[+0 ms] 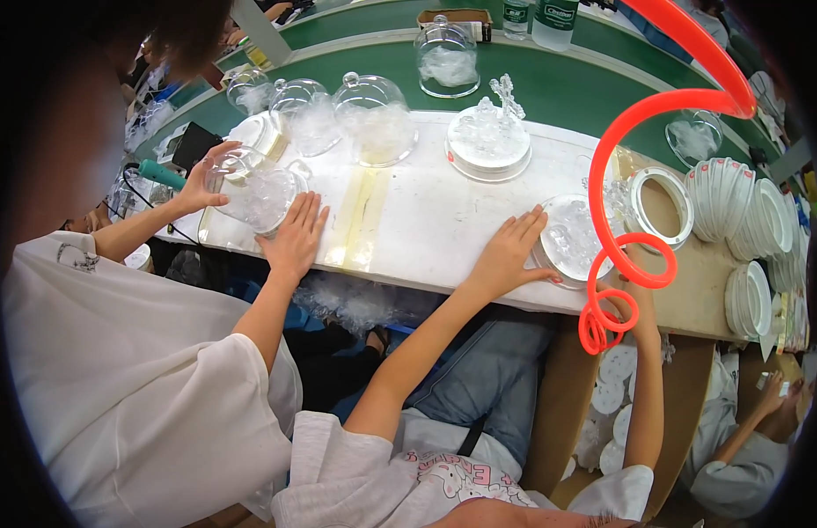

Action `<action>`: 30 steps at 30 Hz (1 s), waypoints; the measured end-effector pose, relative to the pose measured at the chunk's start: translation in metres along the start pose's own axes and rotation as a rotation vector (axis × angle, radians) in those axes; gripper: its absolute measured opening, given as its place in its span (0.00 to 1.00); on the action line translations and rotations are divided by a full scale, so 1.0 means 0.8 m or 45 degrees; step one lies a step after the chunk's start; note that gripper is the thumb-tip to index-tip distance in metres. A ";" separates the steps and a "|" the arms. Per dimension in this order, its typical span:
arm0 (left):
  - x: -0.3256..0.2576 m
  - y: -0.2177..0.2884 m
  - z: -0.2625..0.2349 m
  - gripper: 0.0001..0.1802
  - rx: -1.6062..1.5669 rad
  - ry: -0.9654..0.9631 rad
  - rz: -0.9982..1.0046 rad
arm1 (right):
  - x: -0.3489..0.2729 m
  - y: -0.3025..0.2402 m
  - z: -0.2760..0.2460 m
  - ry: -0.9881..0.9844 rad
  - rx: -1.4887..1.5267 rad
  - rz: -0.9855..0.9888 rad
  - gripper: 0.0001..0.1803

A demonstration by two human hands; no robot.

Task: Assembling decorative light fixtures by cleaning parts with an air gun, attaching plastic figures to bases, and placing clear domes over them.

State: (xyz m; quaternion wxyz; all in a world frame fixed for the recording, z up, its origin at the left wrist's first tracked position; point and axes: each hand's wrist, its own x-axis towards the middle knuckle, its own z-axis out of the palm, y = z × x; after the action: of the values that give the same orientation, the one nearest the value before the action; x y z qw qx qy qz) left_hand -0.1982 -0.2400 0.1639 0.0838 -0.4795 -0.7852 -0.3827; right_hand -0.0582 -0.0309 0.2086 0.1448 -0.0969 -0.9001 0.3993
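Note:
A white round base with clear, bumpy plastic pieces on top lies on the worktable at the near edge, between my two hands. My left hand rests against its left rim, with the fingers stretched out and the thumb apart. At the base's right side is my right hand, largely covered by a red coiled hose, so its fingers are hidden. Farther back stands another white base, which carries clear pieces and an upright clear branch-like ornament.
A co-worker at left holds a clear dome over clear pieces. Several more domes, including a knobbed one, stand behind. Stacked white rings and a single white ring are at right. An open cardboard box stands below the table.

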 end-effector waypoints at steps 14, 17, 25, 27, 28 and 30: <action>-0.016 0.002 -0.024 0.48 -0.023 -0.036 -0.102 | 0.002 0.006 0.010 -0.077 -0.060 -0.100 0.34; -0.037 -0.007 -0.052 0.47 0.098 -0.020 -0.203 | 0.016 -0.035 0.016 -0.184 0.084 -0.082 0.34; -0.070 -0.020 -0.098 0.47 0.193 0.040 -0.338 | 0.040 -0.057 0.042 -0.462 0.298 0.050 0.31; -0.075 -0.021 -0.108 0.46 0.195 0.052 -0.413 | 0.036 -0.065 0.043 -0.418 0.303 0.039 0.29; -0.077 -0.023 -0.113 0.46 0.186 0.050 -0.400 | 0.035 -0.059 0.046 -0.409 0.259 -0.081 0.28; -0.083 -0.029 -0.126 0.45 0.270 0.042 -0.430 | 0.030 -0.052 0.047 -0.388 0.211 -0.196 0.26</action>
State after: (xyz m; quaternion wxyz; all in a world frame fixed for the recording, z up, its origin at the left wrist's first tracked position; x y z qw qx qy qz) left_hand -0.2059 -0.3603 0.1888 0.0813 -0.3233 -0.8889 -0.3141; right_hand -0.0961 -0.0774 0.2201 0.0443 0.0461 -0.8805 0.4698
